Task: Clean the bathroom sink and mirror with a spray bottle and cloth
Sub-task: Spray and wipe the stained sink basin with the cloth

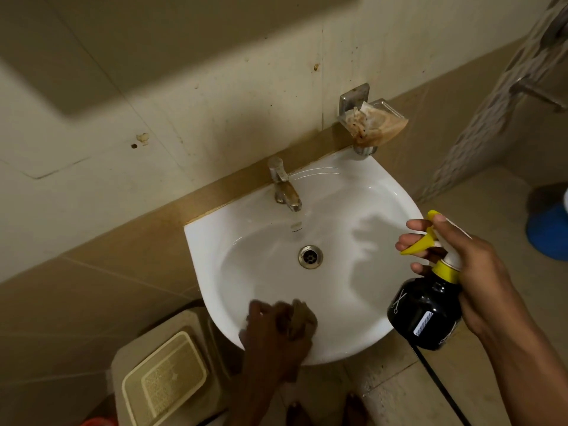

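- Left hand [273, 330] is closed around a brownish cloth [302, 318] and presses it on the near rim of the sink [353, 186]; the hand is blurred.
- Right hand [470, 265] grips the neck of a spray bottle [425, 315], two fingers curled over its yellow trigger, thumb on top by the nozzle.
- That bottle has a black body, a yellow collar and a white head; it hangs tilted over the sink's right edge, nozzle aimed across the bowl. What is inside the dark body cannot be told.
- White bowl of the sink holds nothing but the metal drain [310, 256] at its middle; shadows of the hand and bottle fall on its right side.
- Tarnished tap [284, 189] stands at the back rim, spout over the bowl.
- On the wall, right of the tap, a clear soap dish [373, 124] on a metal bracket holds a crumpled, stained brown wrapper.
- Below the sink on the left stands a beige bin [163, 373] with its lid shut.
- Blue bucket [548, 229] sits on the floor at the far right, partly cut off.
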The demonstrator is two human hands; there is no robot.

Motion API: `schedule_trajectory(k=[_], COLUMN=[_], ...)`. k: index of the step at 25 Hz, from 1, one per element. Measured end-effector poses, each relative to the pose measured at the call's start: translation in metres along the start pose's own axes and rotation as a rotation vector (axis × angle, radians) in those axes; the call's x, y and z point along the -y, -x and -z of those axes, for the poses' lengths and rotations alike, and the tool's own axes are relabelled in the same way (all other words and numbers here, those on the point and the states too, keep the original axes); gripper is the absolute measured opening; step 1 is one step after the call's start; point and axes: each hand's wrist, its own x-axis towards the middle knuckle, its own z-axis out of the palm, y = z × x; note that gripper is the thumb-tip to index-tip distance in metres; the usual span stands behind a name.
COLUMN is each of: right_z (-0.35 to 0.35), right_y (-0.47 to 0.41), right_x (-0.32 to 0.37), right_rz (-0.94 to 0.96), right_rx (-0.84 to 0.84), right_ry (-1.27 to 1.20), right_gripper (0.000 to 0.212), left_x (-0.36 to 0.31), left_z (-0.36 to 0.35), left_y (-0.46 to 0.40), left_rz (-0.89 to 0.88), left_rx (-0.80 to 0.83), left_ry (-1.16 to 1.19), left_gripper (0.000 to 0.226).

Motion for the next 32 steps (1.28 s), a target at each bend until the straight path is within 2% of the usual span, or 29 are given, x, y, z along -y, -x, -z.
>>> schedule_trajectory(k=[1,3,5,7,9,12,15,17,19,22,26,27,28,29,32], right_z=[0.002,0.006,0.009,0.012,0.015,0.017,0.015,0.015,0.017,0.021,0.028,0.029,0.029,0.029,0.025], right_y=[-0.001,-0.001,0.001,0.004,0.006,0.008,0.008,0.007,0.005,0.002,-0.001,-0.002,-0.003,-0.004,-0.006], right_x=[0.000,0.000,-0.001,-0.005,-0.009,-0.013,-0.012,-0.015,-0.018,-0.022,-0.021,-0.019,-0.016,-0.014,-0.011], right_rz=[-0.002,-0.003,-0.009,-0.016,-0.030,-0.047,-0.074,-0.079,-0.079,-0.094,-0.093,-0.083,-0.066,-0.043,0.025], right_rx=[-0.004,-0.014,-0.017,-0.017,-0.020,-0.015,-0.008,-0.014,-0.022,-0.040,-0.054,-0.056,-0.065,-0.075,-0.040], right_ry=[-0.010,-0.025,-0.033,-0.044,-0.054,-0.027,-0.010,0.005,0.021,0.045,0.094,0.112,0.142,0.193,0.372], right_gripper=[0.036,0.035,0.035,0.035,0.036,0.037,0.035,0.035,0.035,0.035,0.035,0.035,0.034,0.031,0.029], left_x=[0.003,0.012,0.027,0.044,0.049,0.040,0.014,-0.012,-0.039,-0.077,-0.119,-0.124,-0.129,-0.131,-0.128], left_z=[0.012,0.039,0.052,0.049,0.038,0.014,-0.016,-0.035,-0.055,-0.082,-0.088,-0.090,-0.090,-0.091,-0.092], left_y=[-0.023,-0.076,-0.114,-0.126,-0.115,-0.081,-0.041,-0.031,-0.028,-0.036,-0.056,-0.064,-0.071,-0.083,-0.118], left_rz=[-0.003,-0.008,-0.089,-0.148,-0.107,0.003,0.050,0.174,0.208,0.210,0.335,0.375,0.389,0.390,0.370], left_rx=[-0.061,-0.116,-0.142,-0.095,-0.051,0.071,0.128,0.286,0.444,0.489,0.670,0.672,0.606,0.460,-0.149], left_ry=[-0.040,-0.299,-0.625,-0.829,-0.827,-0.792,-0.550,-0.328,-0.019,0.258,0.707,0.855,0.975,1.042,0.966], left_gripper=[0.028,0.048,0.049,0.044,0.043,0.053,0.058,0.051,0.046,0.042,0.011,0.016,0.025,0.035,0.044])
